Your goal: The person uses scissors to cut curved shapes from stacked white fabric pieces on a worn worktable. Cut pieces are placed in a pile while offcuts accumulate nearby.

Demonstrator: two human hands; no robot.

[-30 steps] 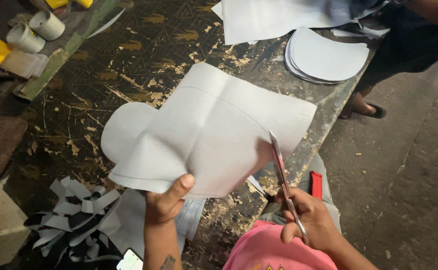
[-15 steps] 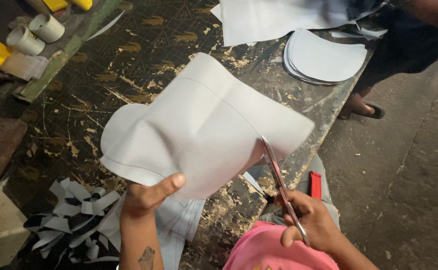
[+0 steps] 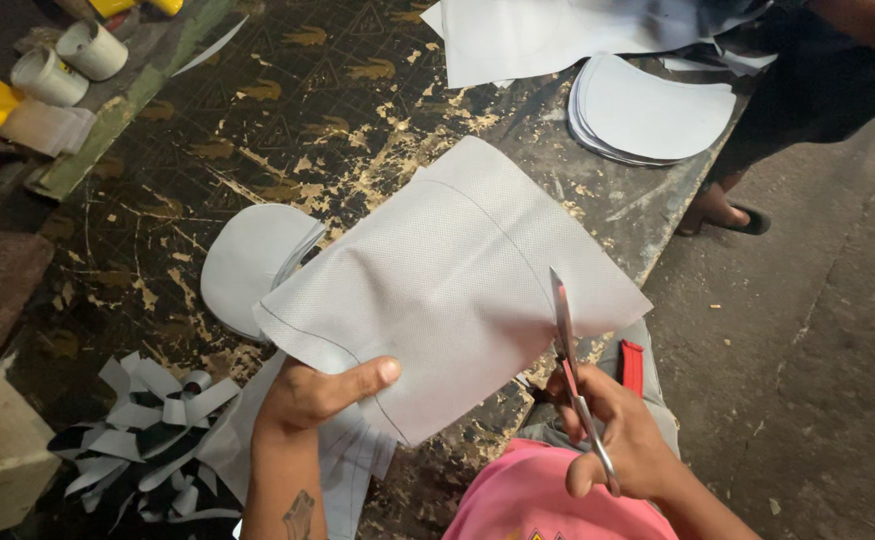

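My left hand [image 3: 318, 395] grips the near edge of a light grey fabric sheet [image 3: 448, 280], thumb on top, and holds it up over the dark worktable [image 3: 258, 120]. A thin curved line is drawn on the sheet. My right hand [image 3: 613, 430] holds scissors [image 3: 570, 345], whose blades meet the sheet's right edge near that line. A rounded grey cut piece [image 3: 248, 265] lies on the table, partly under the sheet.
A stack of rounded grey cut pieces [image 3: 648, 110] and larger grey sheets [image 3: 548, 30] lie at the table's far side. Grey offcut strips [image 3: 148, 430] pile at lower left. Tape rolls [image 3: 68, 60] sit top left. Another person's sandalled foot [image 3: 723, 210] stands on the concrete floor.
The sheet has been turned and spread flatter, which uncovers a rounded cut piece on the table. My left hand shifted right along the edge. The scissors moved up to the sheet's right edge.
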